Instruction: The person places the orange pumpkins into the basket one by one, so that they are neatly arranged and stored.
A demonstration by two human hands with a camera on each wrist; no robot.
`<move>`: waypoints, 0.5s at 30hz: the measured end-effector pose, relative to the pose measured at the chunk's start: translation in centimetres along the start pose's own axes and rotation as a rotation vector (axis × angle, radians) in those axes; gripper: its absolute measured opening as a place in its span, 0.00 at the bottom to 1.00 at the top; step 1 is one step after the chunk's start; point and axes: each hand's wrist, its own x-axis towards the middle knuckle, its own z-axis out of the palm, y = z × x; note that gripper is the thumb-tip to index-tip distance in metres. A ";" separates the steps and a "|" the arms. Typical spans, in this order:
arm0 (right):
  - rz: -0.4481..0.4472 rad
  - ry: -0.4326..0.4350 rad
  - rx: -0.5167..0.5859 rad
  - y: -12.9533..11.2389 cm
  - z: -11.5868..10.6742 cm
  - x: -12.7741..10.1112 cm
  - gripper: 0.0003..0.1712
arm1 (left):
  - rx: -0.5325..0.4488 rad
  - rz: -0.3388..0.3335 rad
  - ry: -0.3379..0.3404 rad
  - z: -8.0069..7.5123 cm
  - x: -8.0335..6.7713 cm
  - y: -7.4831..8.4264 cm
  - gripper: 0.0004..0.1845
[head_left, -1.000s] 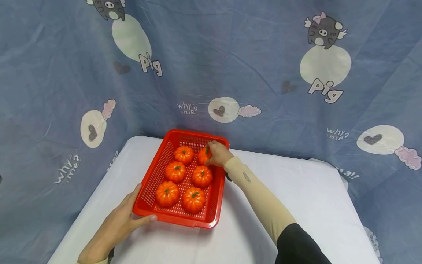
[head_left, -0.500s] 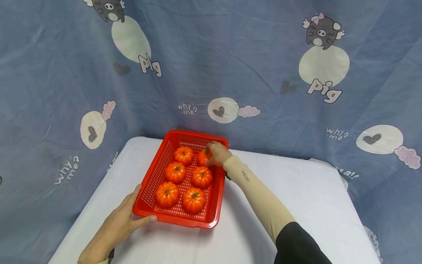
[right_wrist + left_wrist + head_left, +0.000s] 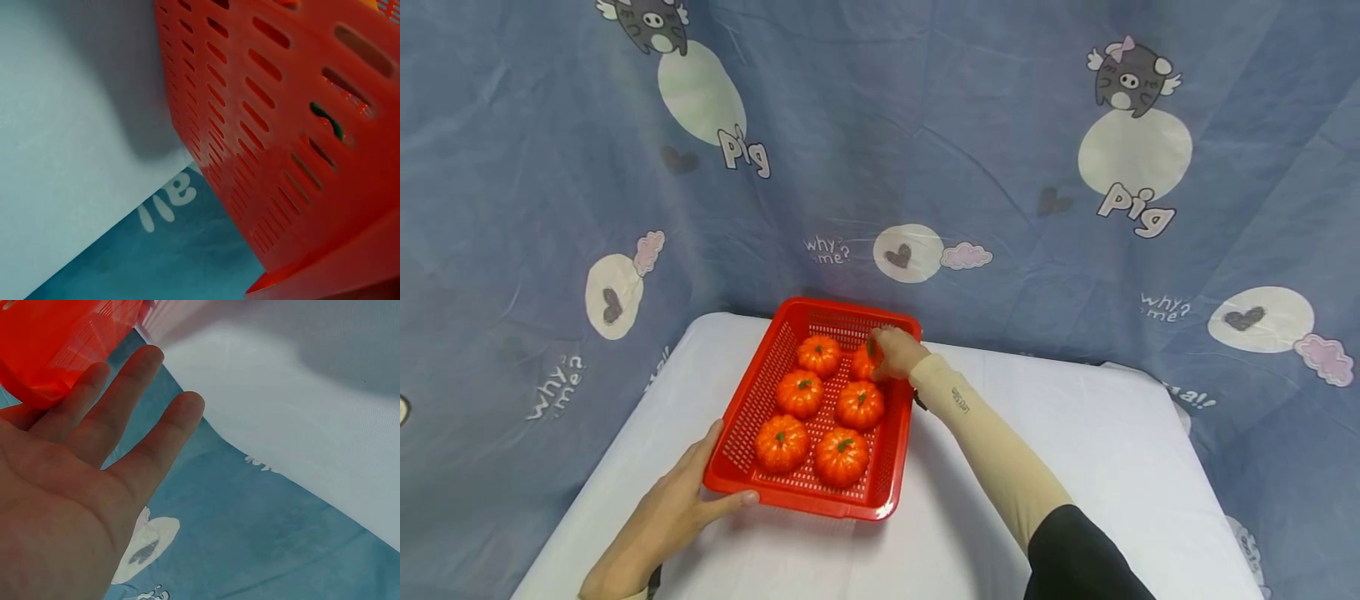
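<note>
A red slotted plastic basket (image 3: 897, 462) sits on the white table with several small orange pumpkins in two rows. My left hand (image 3: 672, 510) is at the basket's near left corner, thumb along the front edge and index finger along the left side. In the left wrist view this left hand (image 3: 81, 456) has straight fingers beside the basket wall (image 3: 69, 337). My right hand (image 3: 897, 352) reaches over the right rim and grips the pumpkin (image 3: 862, 365) at the back right. In the right wrist view the basket's slotted wall (image 3: 250, 125) hides the right hand.
Other pumpkins stand near the gripped one: one at the back left (image 3: 819, 356) and one just in front (image 3: 860, 405). The white tabletop (image 3: 1045, 400) extends to the right. A blue printed cloth (image 3: 1000, 150) hangs behind the table.
My right hand's fingers have shifted slightly on the back right pumpkin. The basket, the other pumpkins and my left hand keep their places.
</note>
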 end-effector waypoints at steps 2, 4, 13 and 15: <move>0.006 -0.009 0.000 -0.1 -0.1 -0.1 0.41 | 0.004 0.006 0.004 0.0 0.0 0.0 0.72; 0.015 -0.018 -0.004 -0.3 -0.2 -0.3 0.43 | 0.010 0.008 0.011 0.0 -0.1 0.0 0.72; -0.020 -0.042 0.018 -0.4 -0.3 -0.9 0.46 | 0.017 0.012 0.017 -0.1 -0.1 -0.1 0.72; -0.051 -0.034 0.034 -0.3 -0.3 -1.1 0.43 | 0.016 0.015 0.020 -0.1 -0.2 -0.1 0.72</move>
